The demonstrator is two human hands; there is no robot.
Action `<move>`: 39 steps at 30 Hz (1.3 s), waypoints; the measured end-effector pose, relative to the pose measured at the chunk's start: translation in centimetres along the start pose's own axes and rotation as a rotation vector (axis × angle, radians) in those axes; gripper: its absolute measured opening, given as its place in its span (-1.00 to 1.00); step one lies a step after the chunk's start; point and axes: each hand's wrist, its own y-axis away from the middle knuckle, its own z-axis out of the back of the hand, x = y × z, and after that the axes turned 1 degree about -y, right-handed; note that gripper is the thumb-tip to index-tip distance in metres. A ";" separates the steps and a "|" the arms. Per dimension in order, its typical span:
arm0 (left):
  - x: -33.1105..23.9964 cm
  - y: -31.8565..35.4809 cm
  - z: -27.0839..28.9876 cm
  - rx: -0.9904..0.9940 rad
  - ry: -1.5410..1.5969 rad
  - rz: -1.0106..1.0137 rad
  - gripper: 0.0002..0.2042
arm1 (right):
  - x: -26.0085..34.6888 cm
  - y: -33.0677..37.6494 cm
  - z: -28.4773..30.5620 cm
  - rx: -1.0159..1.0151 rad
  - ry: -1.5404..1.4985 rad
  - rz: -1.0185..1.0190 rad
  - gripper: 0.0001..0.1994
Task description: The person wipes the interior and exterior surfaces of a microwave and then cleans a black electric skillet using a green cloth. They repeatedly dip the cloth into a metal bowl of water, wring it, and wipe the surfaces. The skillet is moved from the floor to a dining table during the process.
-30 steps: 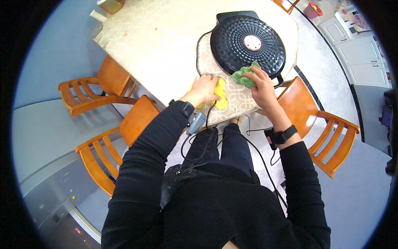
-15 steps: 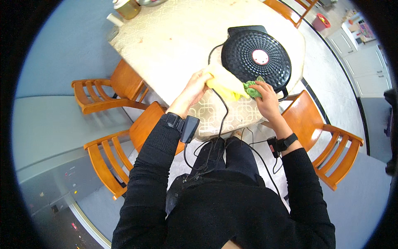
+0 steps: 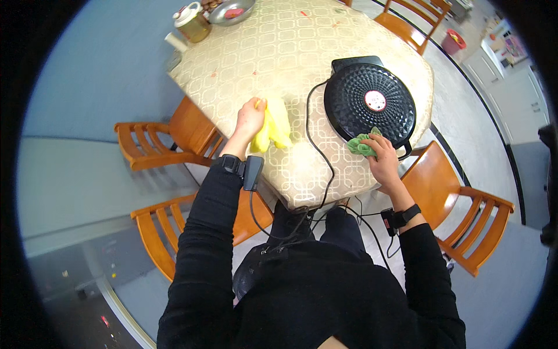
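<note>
A yellow cloth [image 3: 275, 123] hangs from my left hand [image 3: 250, 118], whose fingers are closed on one end of it, over the near left part of the table. My right hand [image 3: 383, 158] grips a bunched green cloth [image 3: 361, 145] against the near edge of a round black electric griddle [image 3: 354, 99]. The griddle's textured lid is down, with a pale round label [image 3: 375, 101] at its middle. From its left side a black power cord [image 3: 317, 148] runs across the table and over the near edge.
The patterned tablecloth [image 3: 279, 64] covers an angular table. A metal bowl [image 3: 232, 11] and a jar of yellowish liquid [image 3: 193, 24] stand at the far left. Wooden chairs [image 3: 192, 128] surround the table. More cables [image 3: 372, 232] dangle near my legs.
My left hand has moved left with the yellow cloth, away from the griddle and the green cloth. My right hand stays at the griddle's near edge with the green cloth. The view has shifted.
</note>
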 end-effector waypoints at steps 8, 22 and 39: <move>2.5 -5.2 -1.1 0.627 0.943 0.288 -0.65 | 1.4 -0.5 -0.8 -0.054 0.046 -0.133 -0.62; -6.1 -5.8 -14.6 0.475 0.550 -0.206 -0.18 | 5.7 -5.3 -5.2 -0.192 0.385 -0.271 -0.44; -8.4 -5.1 -16.8 0.603 0.648 -0.023 0.00 | 0.0 -12.5 -4.9 -0.262 0.325 -0.046 -0.53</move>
